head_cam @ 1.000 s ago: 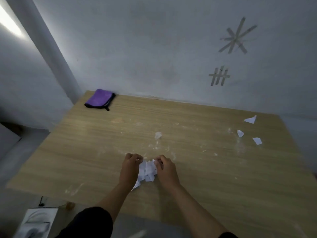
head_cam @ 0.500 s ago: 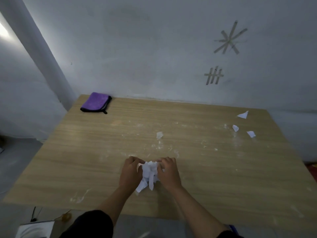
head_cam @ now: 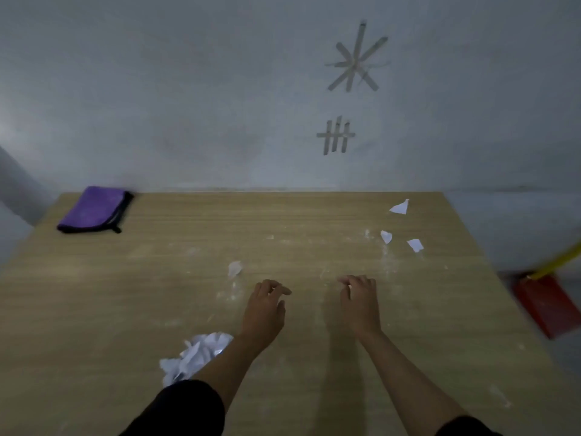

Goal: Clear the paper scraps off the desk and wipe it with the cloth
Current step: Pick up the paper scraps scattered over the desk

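A heap of crumpled white paper scraps (head_cam: 196, 354) lies on the wooden desk (head_cam: 125, 294) near its front edge, beside my left forearm. My left hand (head_cam: 265, 309) hovers over the desk's middle, fingers loosely curled and holding nothing. My right hand (head_cam: 360, 302) is a little to its right, also loosely curled and empty. One small scrap (head_cam: 235, 268) lies just beyond my left hand. Three more scraps (head_cam: 401, 207), (head_cam: 386, 236), (head_cam: 415, 245) lie at the far right. The folded purple cloth (head_cam: 94, 209) sits at the far left corner.
White dust and smears speckle the desk's middle and right side. The desk stands against a grey wall with tape marks. A red dustpan (head_cam: 548, 305) with a yellow handle is on the floor past the desk's right edge.
Both hands let go of the gathered paper heap and moved forward and apart. The heap now lies near the front edge, left of my left arm. The camera turned right.
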`<state>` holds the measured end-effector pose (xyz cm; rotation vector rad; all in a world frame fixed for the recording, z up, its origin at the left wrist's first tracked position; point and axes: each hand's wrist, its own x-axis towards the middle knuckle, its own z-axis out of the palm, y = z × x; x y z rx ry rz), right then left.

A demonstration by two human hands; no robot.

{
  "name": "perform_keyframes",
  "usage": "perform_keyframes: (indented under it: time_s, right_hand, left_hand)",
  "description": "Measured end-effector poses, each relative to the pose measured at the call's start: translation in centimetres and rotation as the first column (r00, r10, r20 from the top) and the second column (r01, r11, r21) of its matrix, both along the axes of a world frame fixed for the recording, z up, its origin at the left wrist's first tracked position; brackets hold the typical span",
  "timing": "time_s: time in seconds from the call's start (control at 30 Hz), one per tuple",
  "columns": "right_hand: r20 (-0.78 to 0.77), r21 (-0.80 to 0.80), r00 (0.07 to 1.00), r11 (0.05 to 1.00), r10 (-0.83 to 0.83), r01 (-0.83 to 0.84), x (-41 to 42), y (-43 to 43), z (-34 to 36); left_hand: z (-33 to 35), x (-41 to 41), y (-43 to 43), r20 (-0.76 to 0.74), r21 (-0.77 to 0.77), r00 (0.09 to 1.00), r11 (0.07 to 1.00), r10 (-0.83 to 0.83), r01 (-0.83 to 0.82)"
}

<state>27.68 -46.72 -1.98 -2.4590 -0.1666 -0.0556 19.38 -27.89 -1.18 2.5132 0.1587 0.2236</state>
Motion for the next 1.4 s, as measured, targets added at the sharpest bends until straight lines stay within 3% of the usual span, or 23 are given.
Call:
perform_keyframes:
  time_s: [0.17,0.27,0.37,0.57,0.8,0.9,1.07,1.23,1.4]
  right_hand:
    - [0.02,0.006,0.989,0.989,-0.148,0.148,7.3,-6.7,0.2]
    - [-0.019,0.014,0.973,0.973,-0.229,0.229,11.8,-10.4,-0.1]
    - [-0.078,-0.049,0.981,0.983,-0.178,0.175,15.4,-13.1,-0.7]
    - [-0.175,-0.183,0.982,0.983,-0.067,0.034,19.7,-15.2,-2.4]
    - [-0.132,-0.095,0.986,0.991,-0.106,0.093,23.4,-15.4,-2.8]
    - [-0.066,-0.161,0.994,0.984,-0.088,0.077,25.9,-15.3,-2.6]
    - [-0.08,0.044,0.992,0.994,-0.092,0.096,30.6,-14.0,-2.0]
    - [-0.178,0.148,0.974,0.975,-0.138,0.165,33.3,-13.0,-2.9]
    - [-0.152,0.174,0.963,0.953,-0.223,0.248,32.9,-12.0,-2.9]
  left_hand:
    - [-0.5,8.1,-5.3,-0.079,0.02,0.994,0.997,-0.075,0.077]
    - [-0.3,13.6,-8.8,-0.201,0.033,0.975,0.994,-0.099,0.108]
    - [0.3,18.6,-12.3,-0.288,0.035,0.955,0.995,-0.077,0.091]
    - [0.2,25.1,-16.9,-0.344,-0.024,0.917,0.978,-0.204,0.209]
    - [-1.4,28.5,-18.1,-0.358,0.061,0.86,0.91,-0.364,0.41]
    - [-1.8,29.0,-18.2,-0.274,-0.047,0.89,0.93,-0.363,0.365]
    - [-2.3,29.5,-16.8,-0.179,-0.218,0.962,0.961,-0.209,0.168]
    - [-2.4,30.2,-14.1,-0.119,-0.186,0.985,0.978,-0.123,0.099]
    - [-2.0,29.5,-12.1,-0.111,-0.196,0.992,0.98,-0.054,0.031]
